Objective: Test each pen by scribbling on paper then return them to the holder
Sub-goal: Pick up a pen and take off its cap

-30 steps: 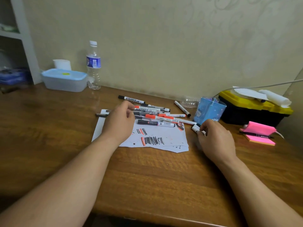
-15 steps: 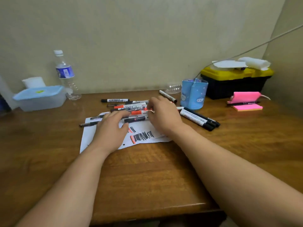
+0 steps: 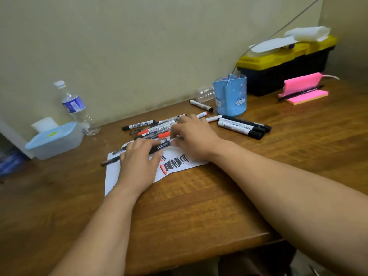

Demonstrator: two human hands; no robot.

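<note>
black pen (image 3: 161, 146) at frame centre is gripped by left hand (image 3: 137, 166) over the paper (image 3: 113, 176), its end pinched by right hand (image 3: 196, 138), likely for uncapping; holder (image 3: 232, 96) is stood upper right, within reach

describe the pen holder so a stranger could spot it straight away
Find the yellow-lidded black toolbox at the far right of the desk, against the wall. Just left of it stands the holder, a light blue cup with a divider and small cartoon faces. Unlike the blue-lidded box far left by the bottle, it is tall and open-topped.
</note>
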